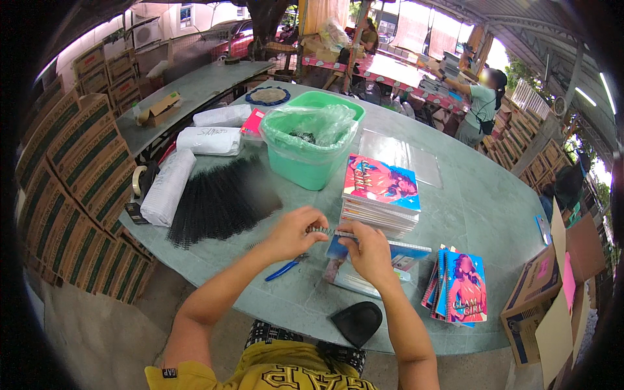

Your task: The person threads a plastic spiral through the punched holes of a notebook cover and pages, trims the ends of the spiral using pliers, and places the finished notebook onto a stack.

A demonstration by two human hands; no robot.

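Observation:
Between my hands runs a thin dark spiral binding coil (320, 229). My left hand (296, 231) is closed, pinching the coil's left part. Fingers of my right hand (369, 252) close on the coil at the edge of a notebook (406, 254) with a blue cover, tilted over other unbound pages (341, 276). Just behind stands a tall stack of notebooks (382, 185) with pink and blue illustrated covers. Blue-handled pliers (284, 268) lie below my left hand. Many loose black coils (221, 201) are heaped to the left. Finished spiral notebooks (465, 286) lie to the right.
A green bin (302, 162) with a plastic liner stands behind the coils. White wrapped rolls (168, 188) lie at the left. Near the front edge sits a black curved pad (356, 324). An open carton (536, 299) stands right; a co-worker (480, 104) is farther back.

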